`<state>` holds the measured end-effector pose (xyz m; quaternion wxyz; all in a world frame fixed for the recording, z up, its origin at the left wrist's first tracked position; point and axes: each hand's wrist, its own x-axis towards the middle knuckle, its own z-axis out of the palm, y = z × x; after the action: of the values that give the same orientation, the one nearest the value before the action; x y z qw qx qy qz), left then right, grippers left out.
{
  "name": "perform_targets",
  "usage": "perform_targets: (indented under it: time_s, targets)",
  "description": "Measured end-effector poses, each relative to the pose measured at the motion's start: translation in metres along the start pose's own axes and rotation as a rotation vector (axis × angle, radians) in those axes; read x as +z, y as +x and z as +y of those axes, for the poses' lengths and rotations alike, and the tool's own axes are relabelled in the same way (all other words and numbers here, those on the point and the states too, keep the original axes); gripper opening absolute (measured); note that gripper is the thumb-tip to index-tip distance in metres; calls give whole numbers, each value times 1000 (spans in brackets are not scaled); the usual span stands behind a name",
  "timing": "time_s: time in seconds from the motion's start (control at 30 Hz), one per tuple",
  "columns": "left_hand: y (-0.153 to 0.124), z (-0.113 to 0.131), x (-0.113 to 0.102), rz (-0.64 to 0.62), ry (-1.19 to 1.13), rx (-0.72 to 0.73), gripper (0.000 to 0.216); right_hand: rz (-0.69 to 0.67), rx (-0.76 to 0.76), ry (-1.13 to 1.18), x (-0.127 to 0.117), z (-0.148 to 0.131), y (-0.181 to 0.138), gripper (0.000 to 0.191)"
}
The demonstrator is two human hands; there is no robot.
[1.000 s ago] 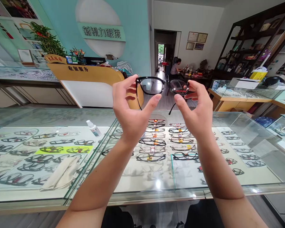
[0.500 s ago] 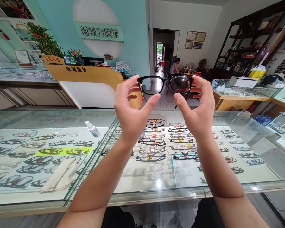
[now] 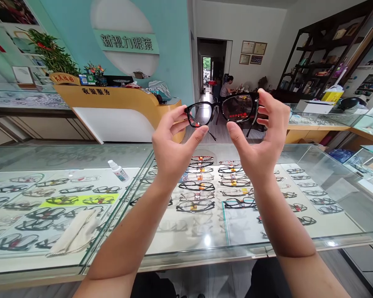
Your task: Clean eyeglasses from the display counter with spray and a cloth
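Observation:
Black-framed eyeglasses (image 3: pixel 216 106) are held up in front of me above the glass counter, with red lettering on the lens at the right. My left hand (image 3: pixel 175 138) is closed on their left end, fingertips at the frame's outer edge. My right hand (image 3: pixel 264 132) grips the right end near the hinge, its thumb by the lower rim. The glasses are turned at an angle, the right side higher and looking larger. Their temples hang down and away behind the lenses.
Rows of eyeglasses (image 3: pixel 195 205) lie inside the glass display counter (image 3: pixel 205 244). On its left part are a folded cream cloth (image 3: pixel 76 231) and a white spray bottle (image 3: pixel 118 170). Farther back stand a yellow-and-white reception desk (image 3: pixel 118 120) and a seated person (image 3: pixel 226 87).
The glasses have turned from nearly level and face-on to a slant. My right hand has risen slightly and moved right, bringing that side up and closer. Both hands keep their hold.

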<state>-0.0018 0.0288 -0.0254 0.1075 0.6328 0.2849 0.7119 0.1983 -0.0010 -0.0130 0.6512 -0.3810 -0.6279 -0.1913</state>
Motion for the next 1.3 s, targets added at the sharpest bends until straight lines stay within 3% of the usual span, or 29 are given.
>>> perform_targets:
  time_s: [0.2, 0.43, 0.67, 0.9, 1.07, 1.3]
  targets:
    - [-2, 1, -1, 14, 47, -26, 60, -7, -12, 15, 0, 4, 0, 68]
    - [-3, -2, 0, 19, 71, -16, 60, -38, 135, 85, -2, -9, -2, 66]
    - [-4, -4, -1, -3, 102, 6, 59, -34, 111, 72, -3, -8, -1, 63]
    - [2, -7, -7, 131, 255, 238, 81, -211, 117, 157, 8, 22, -4, 69]
    - [5, -18, -11, 109, 290, 270, 78, -163, 90, 175, 17, 31, -5, 72]
    - [10, -25, -7, 110, 193, 228, 79, -131, 75, 162, 11, 13, -4, 65]
